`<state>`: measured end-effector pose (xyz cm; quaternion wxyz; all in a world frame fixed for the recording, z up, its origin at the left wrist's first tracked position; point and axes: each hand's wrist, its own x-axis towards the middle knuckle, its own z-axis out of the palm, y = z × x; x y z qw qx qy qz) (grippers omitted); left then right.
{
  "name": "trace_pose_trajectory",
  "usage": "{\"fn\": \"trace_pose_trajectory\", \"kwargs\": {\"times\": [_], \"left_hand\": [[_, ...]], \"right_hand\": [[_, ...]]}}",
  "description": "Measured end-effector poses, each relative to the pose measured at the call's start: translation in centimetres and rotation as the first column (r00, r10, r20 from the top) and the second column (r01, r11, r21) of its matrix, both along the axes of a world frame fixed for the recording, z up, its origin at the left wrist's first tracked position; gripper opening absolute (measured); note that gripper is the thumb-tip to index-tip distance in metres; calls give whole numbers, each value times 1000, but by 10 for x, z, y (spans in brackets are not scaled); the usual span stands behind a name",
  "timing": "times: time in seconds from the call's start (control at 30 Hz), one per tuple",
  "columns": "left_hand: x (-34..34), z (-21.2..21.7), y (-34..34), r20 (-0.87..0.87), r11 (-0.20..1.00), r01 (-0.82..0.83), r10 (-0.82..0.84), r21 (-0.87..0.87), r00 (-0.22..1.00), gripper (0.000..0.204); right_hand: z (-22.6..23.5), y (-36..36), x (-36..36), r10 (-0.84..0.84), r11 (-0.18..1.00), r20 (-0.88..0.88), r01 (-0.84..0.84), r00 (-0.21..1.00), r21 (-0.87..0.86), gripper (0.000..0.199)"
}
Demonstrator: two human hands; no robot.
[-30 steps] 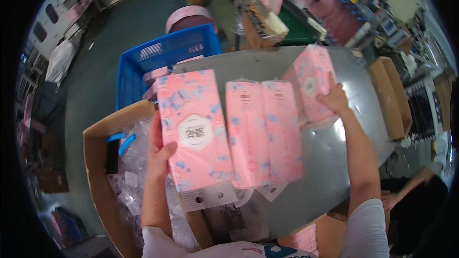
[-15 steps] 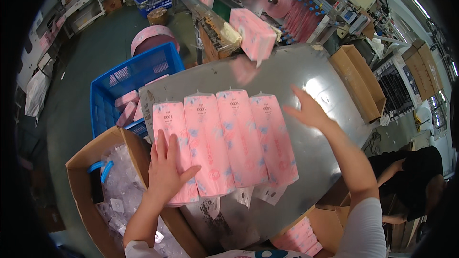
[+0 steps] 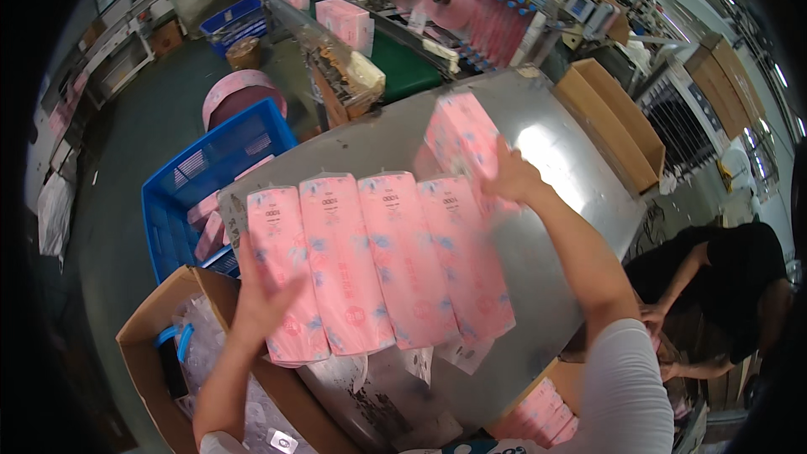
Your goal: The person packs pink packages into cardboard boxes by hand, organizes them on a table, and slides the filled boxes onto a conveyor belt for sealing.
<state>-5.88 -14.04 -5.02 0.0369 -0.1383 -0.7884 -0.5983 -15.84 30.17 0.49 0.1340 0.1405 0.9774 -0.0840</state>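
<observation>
Four pink plastic-wrapped tissue packs lie side by side on the metal table [image 3: 546, 227]; the leftmost pack [image 3: 282, 286] is next to my left hand [image 3: 259, 294]. That hand is open, fingers up along the pack's left edge and thumb out over its face. Beyond the row's right end, another pink tissue pack [image 3: 461, 126] stands tilted at the table's far side. My right hand [image 3: 514, 178] grips it from its right side; the hand hides part of it, and its lower end is blurred. Clear wrapper ends stick out at the row's near side.
A conveyor [image 3: 403, 67] with more pink packs leads to the table's far edge. At left are a blue crate [image 3: 160, 227] and a cardboard box [image 3: 139, 336] of clear plastic bags. Another person [image 3: 714, 294] works at right, near an open carton [image 3: 609, 126].
The pack dropping off the conveyor's end is now on the table by the row, with my right hand on it. My left hand has lifted slightly and shifted left. The view has turned a little.
</observation>
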Motion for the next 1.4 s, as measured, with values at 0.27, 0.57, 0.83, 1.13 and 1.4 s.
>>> {"fn": "trace_pose_trajectory", "kwargs": {"times": [0.27, 0.57, 0.83, 1.13, 1.4], "left_hand": [[-58, -1, -16, 838, 953, 76, -293, 292, 461, 66], [-2, 7, 86, 788, 897, 77, -420, 435, 450, 59], [154, 35, 248, 490, 535, 737, -812, 413, 316, 64], [368, -140, 326, 818, 539, 753, -575, 376, 3, 35], [361, -46, 365, -39, 390, 787, -905, -478, 424, 83]], "right_hand": [[-37, 44, 142, -105, 598, 391, 372, 914, -710, 72], [11, 75, 352, -575, 4, 363, 446, 733, -895, 61], [77, 101, 710, -930, -151, 207, 197, 304, -969, 67], [-147, -16, 906, -881, -473, 413, 416, -231, -776, 26], [-53, 30, 821, -808, 417, -528, 886, 260, -202, 93]]}}
